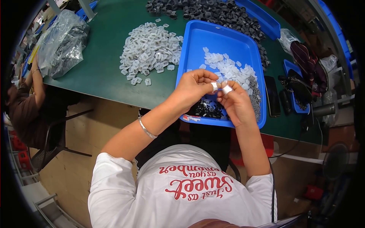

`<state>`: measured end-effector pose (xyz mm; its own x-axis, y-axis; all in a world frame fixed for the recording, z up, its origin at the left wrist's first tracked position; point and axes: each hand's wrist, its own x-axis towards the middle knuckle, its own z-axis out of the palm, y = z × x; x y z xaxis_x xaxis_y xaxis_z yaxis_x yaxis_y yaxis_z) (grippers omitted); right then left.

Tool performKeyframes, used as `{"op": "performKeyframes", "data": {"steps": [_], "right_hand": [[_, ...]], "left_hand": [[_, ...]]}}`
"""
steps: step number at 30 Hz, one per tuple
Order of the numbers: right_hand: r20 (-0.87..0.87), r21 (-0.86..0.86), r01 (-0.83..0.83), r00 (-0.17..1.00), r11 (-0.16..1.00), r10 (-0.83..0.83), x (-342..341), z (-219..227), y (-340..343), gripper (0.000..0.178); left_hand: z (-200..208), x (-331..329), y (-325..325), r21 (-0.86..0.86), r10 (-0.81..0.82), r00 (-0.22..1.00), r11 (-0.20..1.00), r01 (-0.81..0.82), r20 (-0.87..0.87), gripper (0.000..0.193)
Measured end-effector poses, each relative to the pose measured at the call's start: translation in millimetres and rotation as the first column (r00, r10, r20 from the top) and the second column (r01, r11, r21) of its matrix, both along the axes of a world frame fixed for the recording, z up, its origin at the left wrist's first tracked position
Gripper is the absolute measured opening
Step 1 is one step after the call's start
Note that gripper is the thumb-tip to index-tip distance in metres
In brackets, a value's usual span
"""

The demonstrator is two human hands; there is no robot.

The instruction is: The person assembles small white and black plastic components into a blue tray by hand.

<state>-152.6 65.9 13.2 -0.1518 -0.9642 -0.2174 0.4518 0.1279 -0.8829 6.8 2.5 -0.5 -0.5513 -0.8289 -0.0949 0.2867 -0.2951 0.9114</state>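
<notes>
Both hands are raised together over the near part of the shallow blue plastic tray (pixel 192 45), just above the near edge of the green bench (pixel 102 72). The left hand (pixel 194 86) and the right hand (pixel 235 102) meet at the fingertips, which wear white tape wraps, and between them they pinch a very small part (it is too small to tell if it is a clear piece or a black one). Each hand is closed on this part with thumb and forefinger.

To do this step well, I think the two pieces should be lined up squarely before pressing, and the hands kept low over the tray, so that a dropped piece falls inside its rim and not over the bench edge.

In the tray lie small translucent white plastic pieces (pixel 228 68) toward the far side and small black plastic parts (pixel 207 108) at the near side. A loose heap of translucent white square clips (pixel 150 47) lies left of the tray, and a heap of black plastic rings (pixel 205 9) at the far edge.

Open room is mostly on the left near part of the bench. On the right, a dark phone (pixel 272 95) lies just beside the tray, so moving there is tight.
</notes>
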Motion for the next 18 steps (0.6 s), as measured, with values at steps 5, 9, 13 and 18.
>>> {"op": "performKeyframes", "data": {"steps": [5,9,13,18], "right_hand": [[-0.233,-0.143,0.11,0.962,0.984,-0.141,-39,19,5,0.014],[-0.616,-0.104,0.008,0.785,0.995,-0.071,-60,19,21,0.01],[-0.911,0.004,-0.032,0.412,0.999,0.017,-62,12,31,0.012],[-0.992,0.031,-0.033,0.12,0.999,0.035,-49,9,31,0.014]], "left_hand": [[24,13,3,-0.178,0.176,0.984,0.969,-0.172,0.003,0.022],[36,60,-27,-0.613,0.547,0.836,0.676,-0.409,0.045,0.018],[25,118,-75,-0.844,0.772,0.58,0.473,-0.251,0.26,0.019],[26,85,-61,-0.98,0.779,0.595,0.177,0.094,0.198,0.018]]}}
